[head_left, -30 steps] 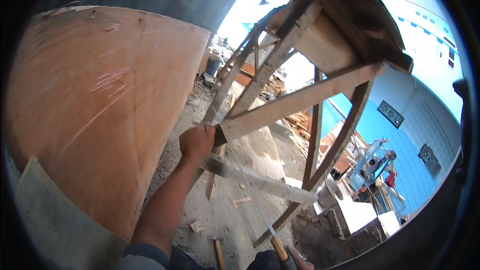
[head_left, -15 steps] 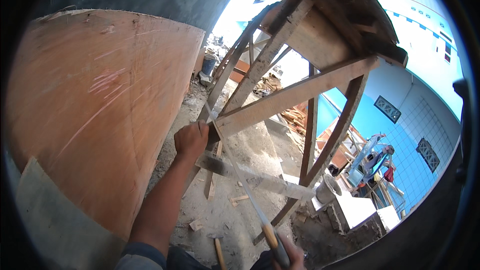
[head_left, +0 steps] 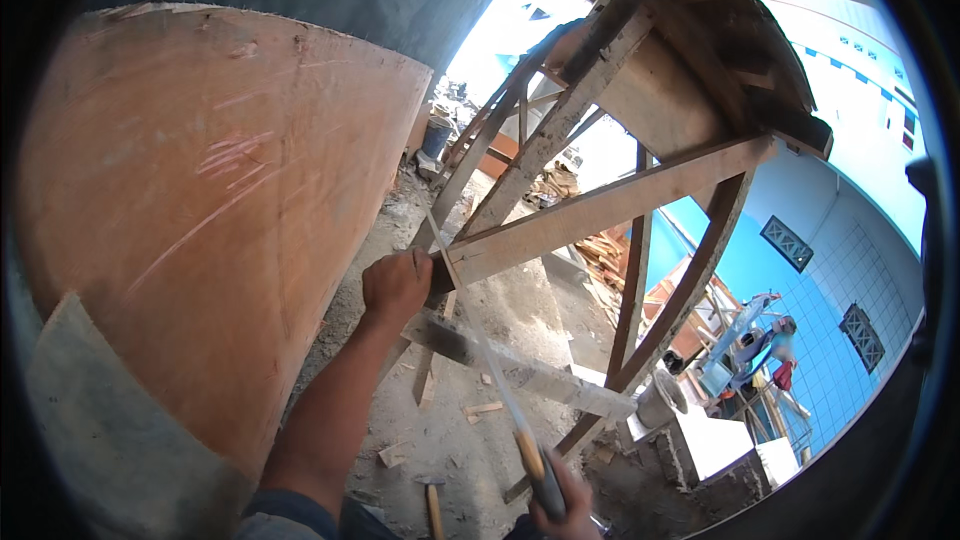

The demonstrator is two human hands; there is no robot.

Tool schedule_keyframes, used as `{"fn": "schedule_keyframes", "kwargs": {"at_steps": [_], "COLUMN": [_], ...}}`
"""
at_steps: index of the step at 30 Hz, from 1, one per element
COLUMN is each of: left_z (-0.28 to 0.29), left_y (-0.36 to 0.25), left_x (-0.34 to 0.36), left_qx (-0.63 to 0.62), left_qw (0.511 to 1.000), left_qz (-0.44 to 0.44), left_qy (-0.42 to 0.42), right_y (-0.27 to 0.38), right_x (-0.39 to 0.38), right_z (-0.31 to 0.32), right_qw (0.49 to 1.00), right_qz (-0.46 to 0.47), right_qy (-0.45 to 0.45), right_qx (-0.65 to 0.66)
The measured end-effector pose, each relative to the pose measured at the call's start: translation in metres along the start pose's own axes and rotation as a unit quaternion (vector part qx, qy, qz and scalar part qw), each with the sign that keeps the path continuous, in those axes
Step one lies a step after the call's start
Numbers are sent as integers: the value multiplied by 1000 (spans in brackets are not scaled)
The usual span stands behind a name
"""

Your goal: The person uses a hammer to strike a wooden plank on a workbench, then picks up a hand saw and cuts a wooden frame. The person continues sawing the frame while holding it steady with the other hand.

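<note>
My left hand (head_left: 397, 285) is closed round the lower left end of a wooden board (head_left: 610, 200), which slants up to the right across a timber frame. In my right hand (head_left: 567, 500), at the bottom of the view, is the wood and dark handle of a handsaw (head_left: 500, 380). Its long thin blade runs up and away, crossing the board just right of my left fist. The blade's edge touches or lies very close to the board; how deep any cut goes I cannot make out.
A curved plywood sheet (head_left: 210, 210) stands close on the left. Below the board runs a grey crossbar (head_left: 530, 372). A hammer (head_left: 433, 508) lies on the dusty floor among wood scraps (head_left: 395, 454). To the right are a bucket (head_left: 660, 398) and concrete steps (head_left: 715, 445).
The whole view has shifted, so the frame and plywood sit slightly further right. Relative to the board, the saw has slid forward a little. My left hand keeps its hold.
</note>
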State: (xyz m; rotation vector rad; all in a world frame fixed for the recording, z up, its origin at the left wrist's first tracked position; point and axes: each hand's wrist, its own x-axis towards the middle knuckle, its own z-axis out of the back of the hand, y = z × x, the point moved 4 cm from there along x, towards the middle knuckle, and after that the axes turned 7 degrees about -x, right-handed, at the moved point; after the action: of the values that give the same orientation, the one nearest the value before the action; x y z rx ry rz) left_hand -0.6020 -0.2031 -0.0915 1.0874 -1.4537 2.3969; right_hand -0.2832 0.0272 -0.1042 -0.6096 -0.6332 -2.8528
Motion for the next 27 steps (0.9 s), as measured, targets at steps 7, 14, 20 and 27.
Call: {"fn": "schedule_keyframes", "kwargs": {"at_steps": [7, 14, 20, 27], "left_z": [-4, -8, -6, -5], "left_y": [4, 5, 11, 17], "left_x": [1, -1, 5, 4], "left_qx": [-2, -3, -57, -61], "left_qw": [1000, 1000, 997, 997], "left_qz": [18, 5, 28, 36], "left_qy": [1, 15, 35, -6], "right_y": [34, 7, 25, 28], "right_x": [35, 97, -45, 131], "right_z": [1, -42, 33, -54], "right_qw": [992, 996, 999, 989], "right_qz": [96, 73, -17, 121], "right_qy": [-49, -36, 4, -80], "right_qx": [-69, 34, -38, 11]}}
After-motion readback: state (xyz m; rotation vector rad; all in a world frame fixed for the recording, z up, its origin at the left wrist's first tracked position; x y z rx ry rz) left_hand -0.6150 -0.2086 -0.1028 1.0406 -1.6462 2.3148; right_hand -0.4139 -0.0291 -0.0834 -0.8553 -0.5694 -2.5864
